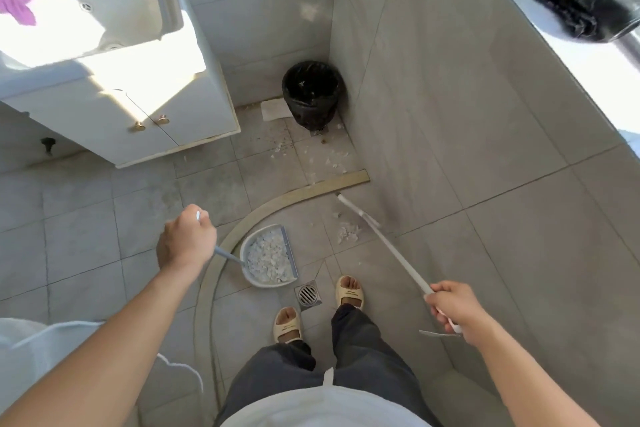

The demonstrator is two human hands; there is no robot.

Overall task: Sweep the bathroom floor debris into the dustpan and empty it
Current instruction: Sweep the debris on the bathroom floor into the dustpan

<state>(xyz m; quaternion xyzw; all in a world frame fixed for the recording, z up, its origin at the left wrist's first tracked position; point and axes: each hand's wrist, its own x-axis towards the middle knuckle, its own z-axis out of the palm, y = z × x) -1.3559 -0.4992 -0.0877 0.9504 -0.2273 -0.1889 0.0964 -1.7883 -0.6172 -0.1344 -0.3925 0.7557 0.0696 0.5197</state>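
Observation:
My left hand grips the long handle of a grey dustpan, which rests on the tiled floor and holds a heap of white paper scraps. My right hand grips the white broom handle; its head sits by the right wall, next to a small pile of white scraps. More scattered scraps lie beyond the curved threshold strip, in front of a black-lined waste bin in the corner.
A white sink cabinet stands at the left. A curved metal threshold crosses the floor. A floor drain lies between the dustpan and my sandalled feet. A tiled wall closes the right side.

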